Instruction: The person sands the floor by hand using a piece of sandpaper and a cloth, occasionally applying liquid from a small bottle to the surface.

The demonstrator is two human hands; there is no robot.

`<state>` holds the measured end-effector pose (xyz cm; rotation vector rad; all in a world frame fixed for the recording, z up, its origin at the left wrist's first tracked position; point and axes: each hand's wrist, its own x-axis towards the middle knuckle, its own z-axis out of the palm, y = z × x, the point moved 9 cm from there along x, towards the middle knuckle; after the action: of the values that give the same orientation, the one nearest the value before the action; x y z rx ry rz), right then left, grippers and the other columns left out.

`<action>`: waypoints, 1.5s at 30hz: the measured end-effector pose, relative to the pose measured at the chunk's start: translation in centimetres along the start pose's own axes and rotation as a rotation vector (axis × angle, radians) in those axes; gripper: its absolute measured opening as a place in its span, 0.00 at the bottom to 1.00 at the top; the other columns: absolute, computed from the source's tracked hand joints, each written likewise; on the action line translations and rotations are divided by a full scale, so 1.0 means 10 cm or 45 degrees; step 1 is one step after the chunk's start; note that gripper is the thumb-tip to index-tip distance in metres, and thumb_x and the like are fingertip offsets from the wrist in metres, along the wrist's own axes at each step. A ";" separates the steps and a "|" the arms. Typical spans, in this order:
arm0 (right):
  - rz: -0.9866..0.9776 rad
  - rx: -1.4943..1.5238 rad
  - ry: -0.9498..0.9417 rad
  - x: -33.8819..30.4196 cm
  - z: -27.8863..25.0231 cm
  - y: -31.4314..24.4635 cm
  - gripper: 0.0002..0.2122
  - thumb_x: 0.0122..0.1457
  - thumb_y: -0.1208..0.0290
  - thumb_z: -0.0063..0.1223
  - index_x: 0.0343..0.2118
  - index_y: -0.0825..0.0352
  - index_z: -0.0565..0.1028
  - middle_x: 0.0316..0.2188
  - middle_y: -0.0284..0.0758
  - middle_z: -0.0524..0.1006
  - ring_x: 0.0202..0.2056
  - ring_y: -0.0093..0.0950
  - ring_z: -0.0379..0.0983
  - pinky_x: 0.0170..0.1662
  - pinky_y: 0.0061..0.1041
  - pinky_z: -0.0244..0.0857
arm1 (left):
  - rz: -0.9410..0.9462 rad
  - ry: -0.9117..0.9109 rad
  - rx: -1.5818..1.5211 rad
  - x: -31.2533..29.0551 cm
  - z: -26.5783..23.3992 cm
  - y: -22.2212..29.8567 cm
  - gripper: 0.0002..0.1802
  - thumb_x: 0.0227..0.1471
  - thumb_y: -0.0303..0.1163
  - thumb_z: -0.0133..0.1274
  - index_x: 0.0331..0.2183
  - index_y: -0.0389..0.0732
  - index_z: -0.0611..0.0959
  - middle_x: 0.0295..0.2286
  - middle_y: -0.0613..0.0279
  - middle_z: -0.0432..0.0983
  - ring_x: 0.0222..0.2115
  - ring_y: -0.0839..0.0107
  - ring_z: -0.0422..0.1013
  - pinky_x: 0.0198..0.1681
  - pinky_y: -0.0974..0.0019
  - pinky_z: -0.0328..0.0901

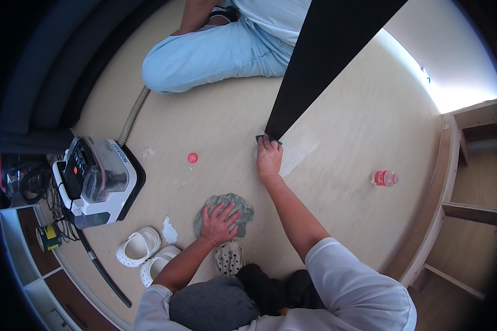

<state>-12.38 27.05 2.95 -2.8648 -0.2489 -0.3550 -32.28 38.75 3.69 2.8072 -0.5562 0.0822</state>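
Note:
My left hand (219, 225) lies flat with spread fingers on a crumpled grey-green cloth (244, 212) on the floor. My right arm reaches forward, and my right hand (269, 160) is closed at the near end of a long black board (326, 60). That board slants up and away to the top right. A small dark piece (260, 140) shows under my fingertips at the board's narrow end; whether it belongs to the board I cannot tell. A pale smear (298, 154) marks the floor beside this hand.
Opposite me sits a person in light blue trousers (215, 58). At left stands a white-and-black cleaning machine (102, 182) with a hose (132, 116). White clogs (139, 246), a red cap (193, 158) and a red-labelled bottle (384, 178) are on the floor. A wooden frame (447, 207) borders the right.

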 end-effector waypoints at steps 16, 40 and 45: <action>-0.197 -0.092 -0.172 -0.31 -0.12 -0.16 0.15 0.47 0.72 0.43 0.41 0.61 0.72 0.37 0.27 0.68 0.37 0.25 0.63 0.45 0.36 0.53 | 0.020 -0.001 0.020 0.00 0.04 0.03 0.24 0.35 0.45 0.53 0.41 0.57 0.76 0.47 0.69 0.64 0.48 0.65 0.57 0.48 0.41 0.48; -0.035 -0.238 -0.022 -0.25 -0.53 1.00 0.08 0.47 0.74 0.44 0.30 0.64 0.74 0.31 0.32 0.70 0.36 0.30 0.65 0.40 0.33 0.57 | 0.051 0.016 0.016 0.02 0.03 0.07 0.24 0.34 0.44 0.53 0.40 0.55 0.77 0.48 0.68 0.64 0.47 0.64 0.58 0.49 0.43 0.48; -0.120 -0.204 0.020 -1.49 -0.70 0.41 0.10 0.46 0.73 0.45 0.33 0.64 0.74 0.31 0.30 0.69 0.35 0.30 0.65 0.39 0.34 0.56 | 0.010 -0.027 0.002 -0.07 0.01 -0.04 0.24 0.35 0.43 0.53 0.40 0.55 0.77 0.48 0.67 0.64 0.47 0.63 0.58 0.49 0.43 0.48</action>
<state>-27.37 19.26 4.79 -3.0125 -0.3692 -0.4338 -32.81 39.33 3.41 2.8110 -0.5723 0.0542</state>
